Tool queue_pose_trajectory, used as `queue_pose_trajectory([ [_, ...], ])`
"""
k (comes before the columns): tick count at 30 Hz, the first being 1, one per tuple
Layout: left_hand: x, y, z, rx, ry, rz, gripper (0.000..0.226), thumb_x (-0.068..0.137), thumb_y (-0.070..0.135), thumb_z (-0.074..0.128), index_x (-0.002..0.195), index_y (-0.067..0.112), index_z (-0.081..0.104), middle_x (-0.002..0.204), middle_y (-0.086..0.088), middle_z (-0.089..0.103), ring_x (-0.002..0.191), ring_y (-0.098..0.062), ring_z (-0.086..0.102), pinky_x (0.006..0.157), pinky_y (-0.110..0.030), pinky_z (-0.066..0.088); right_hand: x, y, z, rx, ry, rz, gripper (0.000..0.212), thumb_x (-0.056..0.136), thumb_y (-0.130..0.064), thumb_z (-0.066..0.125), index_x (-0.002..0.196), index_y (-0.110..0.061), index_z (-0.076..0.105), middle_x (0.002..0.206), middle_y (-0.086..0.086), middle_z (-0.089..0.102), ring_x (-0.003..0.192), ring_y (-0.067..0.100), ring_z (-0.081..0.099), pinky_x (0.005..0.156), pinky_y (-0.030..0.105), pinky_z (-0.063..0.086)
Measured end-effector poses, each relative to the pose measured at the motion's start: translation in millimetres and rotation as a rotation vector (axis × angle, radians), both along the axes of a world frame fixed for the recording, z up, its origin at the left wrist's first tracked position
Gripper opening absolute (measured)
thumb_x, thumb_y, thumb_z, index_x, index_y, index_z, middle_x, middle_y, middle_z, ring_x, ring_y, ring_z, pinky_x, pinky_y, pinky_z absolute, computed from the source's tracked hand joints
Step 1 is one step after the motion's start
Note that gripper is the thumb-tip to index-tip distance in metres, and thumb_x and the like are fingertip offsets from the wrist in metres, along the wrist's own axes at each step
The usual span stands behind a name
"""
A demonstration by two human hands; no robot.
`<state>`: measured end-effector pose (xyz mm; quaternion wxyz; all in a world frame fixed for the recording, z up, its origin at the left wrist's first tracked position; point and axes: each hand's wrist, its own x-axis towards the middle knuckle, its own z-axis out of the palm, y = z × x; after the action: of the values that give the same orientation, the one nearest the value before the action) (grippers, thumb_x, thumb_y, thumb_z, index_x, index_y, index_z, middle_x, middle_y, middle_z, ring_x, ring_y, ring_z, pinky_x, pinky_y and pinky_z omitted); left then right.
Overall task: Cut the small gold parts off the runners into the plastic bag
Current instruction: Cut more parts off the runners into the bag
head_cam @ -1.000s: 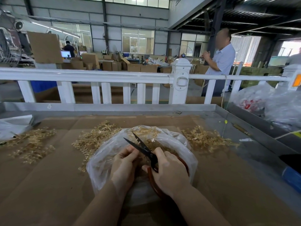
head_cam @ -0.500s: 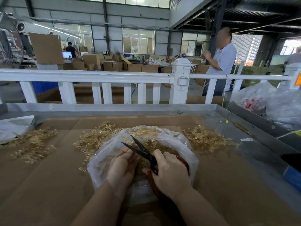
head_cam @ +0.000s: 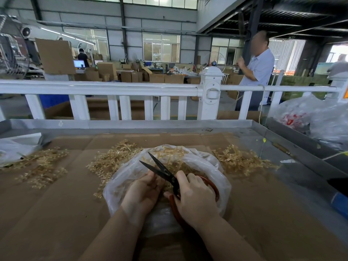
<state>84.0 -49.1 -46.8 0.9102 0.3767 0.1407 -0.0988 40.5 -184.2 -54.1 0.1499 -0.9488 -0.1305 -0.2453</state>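
A clear plastic bag [head_cam: 211, 166] lies open on the cardboard in front of me, with gold parts inside. My right hand [head_cam: 195, 196] grips red-handled scissors [head_cam: 165, 172] over the bag, their dark blades spread apart and pointing up and left. My left hand [head_cam: 145, 189] sits inside the bag mouth with its fingers curled by the blades; what it holds is hidden. Heaps of gold runners lie left of the bag [head_cam: 111, 161], right of it [head_cam: 239, 161] and at the far left [head_cam: 39, 166].
The work surface is a cardboard-lined metal tray [head_cam: 131, 125] with a raised rim. A white railing [head_cam: 113, 89] runs behind it. Plastic bags [head_cam: 308, 117] pile at the right and another bag [head_cam: 11, 149] at the left edge. A person [head_cam: 256, 72] stands beyond the railing.
Both hands stay over the bag; the scissor blades remain spread and have shifted only slightly. The left hand moved a little closer to the blades.
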Motion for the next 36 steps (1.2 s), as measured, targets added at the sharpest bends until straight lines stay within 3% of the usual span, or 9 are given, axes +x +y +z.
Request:
queue_pose_trajectory([
  [7,2.0,-1.9,-4.3,0.056,-0.071,-0.034,0.015,0.094,0.002,0.049,0.099,-0.001,0.063,0.104,-0.018,0.066,0.090,-0.023,0.063,0.095,-0.035,0.045,1.0,-7.4,-3.4,0.059,0.024,-0.009,0.047,0.093,-0.052,0.044,0.131,-0.024,0.041,0.114,-0.002,0.056,0.106,0.015,0.052,0.086,0.026,0.047],
  [11,3.4,-1.4,-5.2,0.115,-0.056,-0.058,0.030,0.098,0.005,0.045,0.123,-0.008,0.055,0.123,-0.026,0.060,0.112,-0.032,0.058,0.102,-0.039,0.044,0.3,-7.0,-4.2,0.026,0.027,-0.011,0.047,0.092,-0.052,0.044,0.131,-0.024,0.042,0.114,-0.002,0.056,0.105,0.015,0.052,0.084,0.027,0.047],
  [14,2.2,-2.2,-2.7,0.136,-0.040,-0.059,0.032,0.101,0.005,0.040,0.127,-0.008,0.053,0.125,-0.026,0.060,0.109,-0.031,0.059,0.098,-0.039,0.046,-0.2,-6.3,-4.9,0.027,0.015,-0.008,0.048,0.091,-0.050,0.048,0.130,-0.022,0.045,0.112,0.000,0.058,0.103,0.018,0.054,0.082,0.028,0.048],
  [17,1.4,-1.5,-0.6,0.100,0.005,-0.050,0.029,0.101,0.006,0.038,0.120,-0.005,0.056,0.118,-0.024,0.063,0.108,-0.031,0.060,0.092,-0.037,0.048,0.1,-5.6,-5.3,0.005,0.022,-0.014,0.052,0.092,-0.050,0.048,0.135,-0.022,0.042,0.116,0.001,0.057,0.107,0.019,0.053,0.084,0.029,0.047],
  [21,1.3,0.0,1.5,0.052,0.046,-0.046,0.025,0.101,0.006,0.038,0.101,-0.002,0.062,0.100,-0.019,0.066,0.091,-0.026,0.062,0.086,-0.034,0.048,1.1,-5.0,-5.6,0.002,0.037,-0.022,0.054,0.093,-0.050,0.046,0.138,-0.021,0.039,0.119,0.003,0.056,0.110,0.021,0.051,0.085,0.033,0.047],
  [25,0.4,-1.0,2.7,0.027,0.048,-0.040,0.026,0.100,0.004,0.040,0.089,-0.001,0.063,0.075,-0.014,0.070,0.083,-0.023,0.061,0.080,-0.031,0.048,2.3,-5.8,-6.4,-0.008,0.051,-0.025,0.052,0.094,-0.050,0.042,0.138,-0.023,0.035,0.120,0.002,0.053,0.110,0.020,0.049,0.085,0.032,0.044],
  [32,-1.3,-1.7,4.2,0.016,0.033,-0.047,0.026,0.100,0.002,0.038,0.091,-0.001,0.063,0.090,-0.015,0.066,0.086,-0.022,0.060,0.084,-0.031,0.046,3.3,-4.7,-4.3,-0.042,0.007,-0.013,0.050,0.091,-0.045,0.051,0.132,-0.017,0.046,0.110,0.009,0.058,0.100,0.026,0.054,0.075,0.036,0.047],
  [36,0.1,-1.9,3.3,0.008,0.005,-0.054,0.026,0.099,0.001,0.038,0.089,0.000,0.063,0.086,-0.014,0.067,0.081,-0.020,0.058,0.083,-0.031,0.047,5.7,-6.5,-5.9,-0.056,0.053,-0.018,0.052,0.095,-0.050,0.040,0.138,-0.022,0.034,0.122,0.006,0.051,0.110,0.024,0.047,0.086,0.035,0.044],
])
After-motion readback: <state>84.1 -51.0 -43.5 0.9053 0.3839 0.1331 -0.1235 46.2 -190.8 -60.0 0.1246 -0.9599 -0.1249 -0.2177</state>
